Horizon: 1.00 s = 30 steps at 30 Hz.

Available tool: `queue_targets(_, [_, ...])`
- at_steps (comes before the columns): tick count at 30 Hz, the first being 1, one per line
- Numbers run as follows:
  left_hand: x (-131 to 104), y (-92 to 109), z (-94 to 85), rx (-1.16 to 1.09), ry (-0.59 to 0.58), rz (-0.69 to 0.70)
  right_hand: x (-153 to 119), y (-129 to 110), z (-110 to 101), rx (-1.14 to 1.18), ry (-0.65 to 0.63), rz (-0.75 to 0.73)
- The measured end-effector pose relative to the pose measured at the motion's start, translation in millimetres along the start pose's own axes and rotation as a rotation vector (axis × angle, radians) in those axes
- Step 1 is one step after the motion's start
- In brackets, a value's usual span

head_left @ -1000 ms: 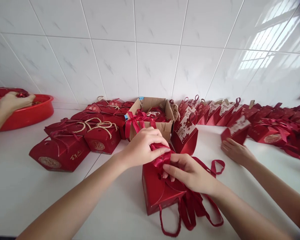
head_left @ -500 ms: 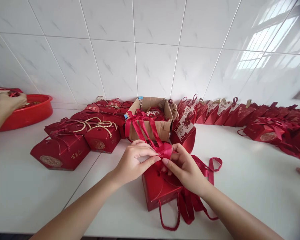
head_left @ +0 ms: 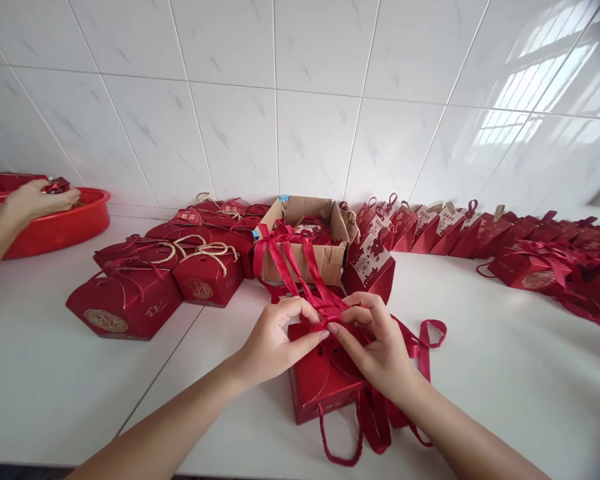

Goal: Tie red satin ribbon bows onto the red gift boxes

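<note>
A red gift box (head_left: pixel 325 387) stands on the white table in front of me, with a twisted red cord handle (head_left: pixel 341 460) hanging at its front. Above its top, my left hand (head_left: pixel 280 337) pinches red satin ribbon (head_left: pixel 333 311) between thumb and index finger. My right hand (head_left: pixel 375 340) pinches the same ribbon close beside it, the two thumbs nearly touching. Loose ribbon (head_left: pixel 433 333) trails over the table on the right of the box. More ribbon strands run back to a cardboard box (head_left: pixel 300 261). Fingers partly hide the ribbon's crossing.
Closed red boxes (head_left: pixel 125 303) with cord ties stand at the left. Red bags (head_left: pixel 450 230) line the tiled wall, and ribboned boxes (head_left: pixel 530 267) lie at the right. At the far left, another person's hands (head_left: pixel 35 200) hold something shiny over a red basin (head_left: pixel 60 227).
My hands have drawn the ribbon lower and flatter over the box top. The other person's hands moved right over the basin. A hand at the right edge has left the view.
</note>
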<state>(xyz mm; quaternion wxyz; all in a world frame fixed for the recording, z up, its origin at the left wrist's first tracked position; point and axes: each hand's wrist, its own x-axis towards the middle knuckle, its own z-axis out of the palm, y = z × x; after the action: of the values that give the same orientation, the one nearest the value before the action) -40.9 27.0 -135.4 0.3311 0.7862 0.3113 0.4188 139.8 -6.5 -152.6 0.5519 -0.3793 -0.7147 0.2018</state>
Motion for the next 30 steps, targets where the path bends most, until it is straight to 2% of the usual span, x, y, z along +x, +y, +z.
queue_targets(3, [-1.0,-0.2,1.7,-0.015,0.014,-0.007,0.0,0.3,-2.8,-0.086,-0.012,-0.091])
queue_targets(5, [-1.8,-0.4,1.9,-0.006,0.035,0.028,1.2,-2.5,-6.0,-0.116,-0.072,-0.084])
queue_targets(10, [-2.3,-0.9,1.6,0.178,0.13,0.323,4.5,-11.2,-13.6,-0.094,-0.259,0.113])
queue_targets(12, [-2.0,-0.1,1.7,0.256,0.138,0.414,4.4,-11.7,-14.0,-0.081,-0.263,0.187])
queue_targets(15, [-1.7,1.1,1.0,0.328,0.145,0.468,3.3,-10.2,-13.3,-0.06,-0.227,0.255])
queue_targets(18, [-1.2,-0.6,-0.2,0.35,0.156,0.459,3.8,-9.3,-14.4,-0.017,-0.235,0.33])
queue_targets(23, [0.9,-9.6,1.8,0.254,0.142,0.415,6.2,-8.4,-15.2,0.18,-0.406,0.466])
queue_targets(25, [1.6,-10.6,2.8,0.206,0.127,0.326,5.7,-7.6,-13.2,0.266,-0.443,0.479])
queue_targets(28, [1.2,-5.4,-0.2,0.176,0.159,0.146,4.3,-7.1,-10.5,0.331,-0.407,0.499])
queue_targets(30, [0.1,0.9,-4.8,0.161,0.129,0.119,4.1,-7.3,-9.6,0.34,-0.373,0.509])
